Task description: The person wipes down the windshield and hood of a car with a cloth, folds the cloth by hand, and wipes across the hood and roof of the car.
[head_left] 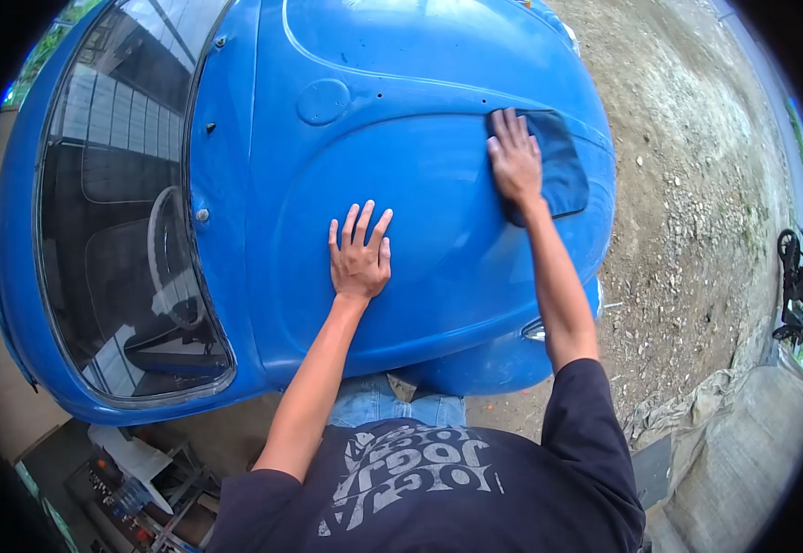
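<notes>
A blue car hood [420,184] fills the middle of the head view. My left hand [361,258] lies flat on the hood left of centre, its fingers spread and nothing in it. Farther forward and to the right, my right hand [517,161] rests with extended fingers on a dark cloth [563,170]. The cloth lies spread on the hood near its front end, mostly to the right of the hand, with a dark edge showing below and left of it.
The windshield [125,203] is at the left, with a steering wheel [166,258] behind it. A rounded fender [484,364] bulges near my body. Gravel ground [687,212] lies to the right, and a metal rack [180,498] with small items stands at the lower left.
</notes>
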`<action>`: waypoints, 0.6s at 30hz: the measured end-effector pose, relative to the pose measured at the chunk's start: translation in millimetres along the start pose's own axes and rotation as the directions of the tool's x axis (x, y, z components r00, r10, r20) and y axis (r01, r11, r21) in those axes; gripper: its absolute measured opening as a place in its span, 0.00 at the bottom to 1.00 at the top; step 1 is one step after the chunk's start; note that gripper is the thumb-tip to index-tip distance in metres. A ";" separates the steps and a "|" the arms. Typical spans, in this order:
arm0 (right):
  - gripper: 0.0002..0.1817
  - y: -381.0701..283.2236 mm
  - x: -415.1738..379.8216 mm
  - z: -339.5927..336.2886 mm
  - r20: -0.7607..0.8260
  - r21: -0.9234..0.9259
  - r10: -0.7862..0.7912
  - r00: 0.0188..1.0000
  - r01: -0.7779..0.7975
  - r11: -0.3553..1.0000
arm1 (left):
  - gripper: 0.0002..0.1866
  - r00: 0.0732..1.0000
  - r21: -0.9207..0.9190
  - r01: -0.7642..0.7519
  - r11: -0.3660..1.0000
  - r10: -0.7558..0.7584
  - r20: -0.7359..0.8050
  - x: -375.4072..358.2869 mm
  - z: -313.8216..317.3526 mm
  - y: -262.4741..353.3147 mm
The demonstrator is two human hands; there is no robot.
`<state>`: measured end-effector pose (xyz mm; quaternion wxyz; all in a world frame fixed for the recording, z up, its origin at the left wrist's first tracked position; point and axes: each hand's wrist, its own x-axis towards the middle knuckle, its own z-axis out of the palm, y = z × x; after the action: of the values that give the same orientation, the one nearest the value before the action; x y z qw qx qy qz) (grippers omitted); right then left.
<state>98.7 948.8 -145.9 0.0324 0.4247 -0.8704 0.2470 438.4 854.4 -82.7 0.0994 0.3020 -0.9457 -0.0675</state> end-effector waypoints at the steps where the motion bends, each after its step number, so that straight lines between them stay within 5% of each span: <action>1: 0.31 -22.4 -15.5 -6.4 0.036 0.007 -0.037 0.999 0.036 0.999 | 0.26 1.000 0.003 -0.007 1.000 0.007 -0.002 -0.1 1.7 -1.3; 11: 0.33 -201.6 -248.0 -32.9 0.272 0.104 -0.211 0.939 0.190 0.976 | 0.24 0.995 -0.118 -0.048 0.992 0.037 -0.092 -1.5 8.2 -6.2; 15: 0.31 -239.4 -300.5 -31.5 0.336 0.122 -0.207 0.919 0.175 0.977 | 0.19 0.974 -0.469 -0.018 0.883 -0.091 -0.208 3.4 11.1 -17.8; 18: 0.29 -246.6 -300.3 -45.6 0.323 0.095 -0.246 0.914 0.227 0.969 | 0.18 0.977 -0.483 -0.060 0.874 -0.048 -0.209 15.3 5.4 -46.7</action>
<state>469.3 1059.4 -86.7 -0.0968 0.5630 -0.7985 0.1901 451.0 808.1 -94.4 0.2738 0.2699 -0.8829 -0.2696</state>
